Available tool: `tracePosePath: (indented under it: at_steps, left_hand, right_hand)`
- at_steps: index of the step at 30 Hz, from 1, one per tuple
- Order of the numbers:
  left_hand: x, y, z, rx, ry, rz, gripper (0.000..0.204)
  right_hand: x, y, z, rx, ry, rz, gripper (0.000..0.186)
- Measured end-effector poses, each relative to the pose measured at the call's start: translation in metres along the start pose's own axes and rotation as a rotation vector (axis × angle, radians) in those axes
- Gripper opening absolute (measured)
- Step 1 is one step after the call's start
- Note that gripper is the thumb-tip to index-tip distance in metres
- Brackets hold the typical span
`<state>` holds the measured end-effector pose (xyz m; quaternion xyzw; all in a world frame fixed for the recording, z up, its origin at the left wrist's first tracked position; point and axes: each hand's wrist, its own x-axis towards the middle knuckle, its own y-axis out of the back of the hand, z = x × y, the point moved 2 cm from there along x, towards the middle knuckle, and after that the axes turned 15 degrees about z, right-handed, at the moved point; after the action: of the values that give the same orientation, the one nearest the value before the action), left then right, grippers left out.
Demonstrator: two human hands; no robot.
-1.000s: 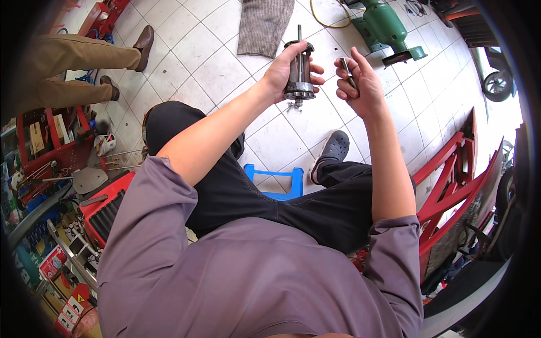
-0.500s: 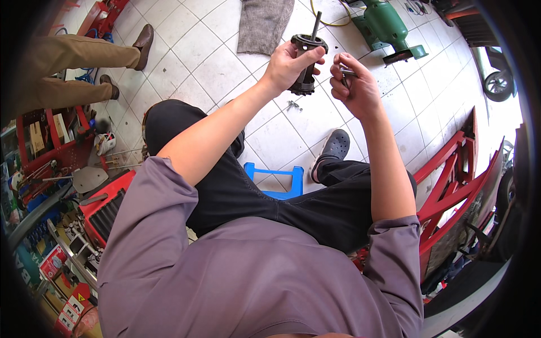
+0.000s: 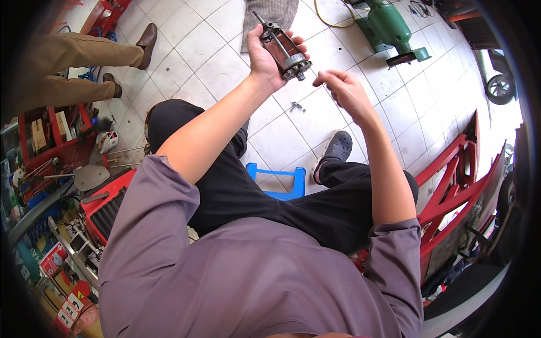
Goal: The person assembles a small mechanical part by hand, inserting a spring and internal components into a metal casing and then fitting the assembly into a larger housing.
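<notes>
- Watching the head view, I see a co-worker's brown shoe [image 3: 147, 46] on the tiled floor [image 3: 186, 62] toward the left.
- The left hand [image 3: 264, 66] grasps a dark metal assembly [image 3: 283, 52] above the floor, its rod tilted up-left.
- Small metal parts [image 3: 297, 106] lie below.
- The right hand [image 3: 346, 93], fingers curled, is near the assembly, apart; I cannot tell whether it holds anything.
- Farther right sits a green machine [image 3: 392, 29].

From here I count one left hand [image 3: 264, 67], one right hand [image 3: 349, 94], one caged metal part [image 3: 279, 50], one green housing [image 3: 393, 28], one ribbed cloth [image 3: 285, 14], one blue frame [image 3: 284, 195], one dark clog [image 3: 339, 145] and two brown shoes [image 3: 147, 45]. The small metal pieces [image 3: 297, 106] are too tiny for me to number.
</notes>
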<state>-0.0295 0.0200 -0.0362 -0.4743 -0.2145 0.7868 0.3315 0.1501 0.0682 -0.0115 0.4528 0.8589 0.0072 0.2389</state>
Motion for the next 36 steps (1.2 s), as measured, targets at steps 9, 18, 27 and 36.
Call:
tracePosePath:
  at_steps: [9,18,27,36]
  left_hand:
    - [-0.002,-0.005,-0.01,0.061,0.006,-0.058,0.064]
    - [0.0,-0.007,-0.024,0.13,0.159,-0.101,0.075]
    - [-0.007,0.043,-0.077,0.873,0.114,0.01,0.053]
    - [-0.038,0.006,-0.055,1.423,-1.008,-0.276,0.066]
  right_hand:
    - [-0.018,-0.031,0.007,0.088,0.054,-0.116,0.038]
    - [-0.002,-0.016,0.019,-0.006,0.245,0.294,0.041]
    - [-0.005,0.004,-0.005,-0.817,0.284,0.439,0.041]
    - [-0.017,-0.005,-0.001,-0.916,0.305,0.309,0.037]
